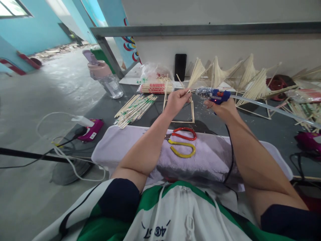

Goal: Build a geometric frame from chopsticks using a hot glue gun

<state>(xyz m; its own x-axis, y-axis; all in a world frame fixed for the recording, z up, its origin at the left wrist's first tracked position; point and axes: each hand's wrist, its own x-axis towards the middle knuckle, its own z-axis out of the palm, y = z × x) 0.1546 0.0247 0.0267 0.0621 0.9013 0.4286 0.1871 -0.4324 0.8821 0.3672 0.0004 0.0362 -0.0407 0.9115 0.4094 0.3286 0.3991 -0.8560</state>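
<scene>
My right hand [224,107] is wrapped round a blue hot glue gun [218,95], its nozzle pointing left. A long clear glue stick [265,107] runs out of the gun's back end. My left hand [178,100] pinches part of a frame of thin wooden sticks [192,112] close to the nozzle tip. The frame's lower edge rests on the grey table, with some sticks standing up from it; my left hand hides part of it. Whether nozzle and wood touch, I cannot tell. Scissors [185,152] with one red and one yellow handle lie on a lilac towel [208,162] in front.
Wrapped chopsticks [136,110] lie left, near a water bottle [107,80]. Behind are a packed chopstick bundle [155,88] and a black phone [180,67]. Fanned stick structures [250,77] stand at the back right. A purple power socket [91,130] with cables sits at the left edge.
</scene>
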